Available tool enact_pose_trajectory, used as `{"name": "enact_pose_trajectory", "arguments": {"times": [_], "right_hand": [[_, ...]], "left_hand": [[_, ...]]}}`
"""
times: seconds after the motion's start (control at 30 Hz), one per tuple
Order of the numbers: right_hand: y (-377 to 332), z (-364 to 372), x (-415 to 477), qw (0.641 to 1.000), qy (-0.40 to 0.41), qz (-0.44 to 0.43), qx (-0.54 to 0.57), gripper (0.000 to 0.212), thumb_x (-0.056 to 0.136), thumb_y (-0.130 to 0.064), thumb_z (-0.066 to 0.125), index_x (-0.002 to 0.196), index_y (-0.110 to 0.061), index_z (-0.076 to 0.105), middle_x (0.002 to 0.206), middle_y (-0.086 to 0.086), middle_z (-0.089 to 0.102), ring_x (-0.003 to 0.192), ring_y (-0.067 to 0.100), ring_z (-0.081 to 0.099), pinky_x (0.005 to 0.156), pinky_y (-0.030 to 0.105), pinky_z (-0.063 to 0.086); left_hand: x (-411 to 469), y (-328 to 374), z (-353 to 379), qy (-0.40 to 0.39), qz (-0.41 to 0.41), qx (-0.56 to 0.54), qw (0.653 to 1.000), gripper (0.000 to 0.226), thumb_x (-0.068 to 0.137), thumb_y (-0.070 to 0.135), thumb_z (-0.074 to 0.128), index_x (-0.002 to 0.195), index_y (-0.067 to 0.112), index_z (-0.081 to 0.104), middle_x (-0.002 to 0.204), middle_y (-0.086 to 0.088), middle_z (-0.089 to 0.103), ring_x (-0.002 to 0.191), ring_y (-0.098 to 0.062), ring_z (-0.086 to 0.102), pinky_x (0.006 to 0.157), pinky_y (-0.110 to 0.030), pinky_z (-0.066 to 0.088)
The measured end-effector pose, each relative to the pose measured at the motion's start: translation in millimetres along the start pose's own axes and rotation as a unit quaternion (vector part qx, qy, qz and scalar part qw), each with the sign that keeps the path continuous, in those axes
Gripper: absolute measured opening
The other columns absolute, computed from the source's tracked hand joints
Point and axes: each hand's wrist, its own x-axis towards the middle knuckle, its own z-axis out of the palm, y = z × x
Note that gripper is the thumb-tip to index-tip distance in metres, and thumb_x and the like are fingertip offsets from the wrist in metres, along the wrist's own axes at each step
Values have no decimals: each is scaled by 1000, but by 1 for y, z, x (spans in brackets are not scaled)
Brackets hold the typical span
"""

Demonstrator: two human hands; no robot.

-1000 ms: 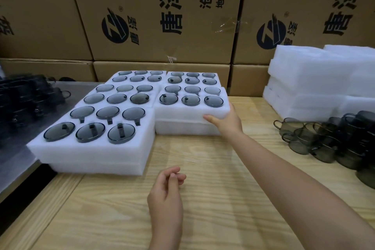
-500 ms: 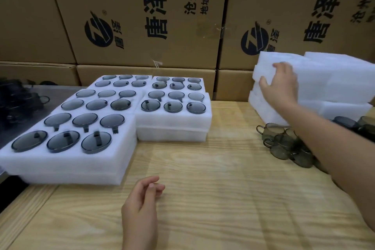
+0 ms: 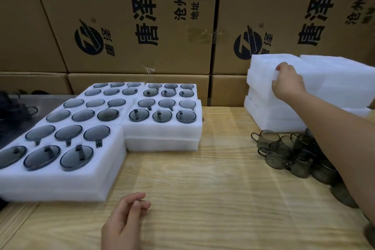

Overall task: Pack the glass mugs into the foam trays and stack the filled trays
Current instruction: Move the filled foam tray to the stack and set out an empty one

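Observation:
Several white foam trays filled with smoky glass mugs sit in stacks on the left: a large near stack [image 3: 60, 178] and a smaller stack [image 3: 162, 130] behind it. On the right stands a pile of empty foam trays [image 3: 334, 79]. My right hand [image 3: 288, 83] grips the front left corner of the pile's top tray, fingers curled over its edge. Loose glass mugs [image 3: 284, 148] lie in a cluster on the table under my right forearm. My left hand [image 3: 125, 223] hovers low over the table's front, fingers loosely curled, holding nothing.
The wooden table [image 3: 203, 189] runs across the view. Brown cardboard boxes [image 3: 142, 26] form a wall behind it. A dark metal surface [image 3: 40, 105] with more dark mugs lies at the far left.
My right hand left the small filled stack, crossed to the empty tray pile and now grips its top tray's corner. The left hand barely moved.

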Motion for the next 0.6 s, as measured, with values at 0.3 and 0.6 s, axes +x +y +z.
{"name": "enact_pose_trajectory", "arguments": {"times": [0.3, 0.6], "right_hand": [[-16, -26, -49, 991, 88, -45, 95, 42, 93, -25, 54, 129, -9, 40, 132, 11, 43, 114, 35, 47, 91, 41, 40], [-4, -46, -277, 926, 187, -215, 248, 39, 85, -40, 55, 87, -1, 55, 91, 0, 46, 84, 19, 46, 75, 27, 33]], "left_hand": [[-1, 3, 0, 7, 3, -1, 1000, 23, 92, -7, 49, 85, 6, 67, 65, -3, 70, 58, -1, 60, 62, -5, 44], [-7, 17, 2, -7, -23, -46, 999, 23, 99, 9, 44, 95, 6, 66, 83, -10, 67, 79, -22, 61, 74, -27, 50]]}}
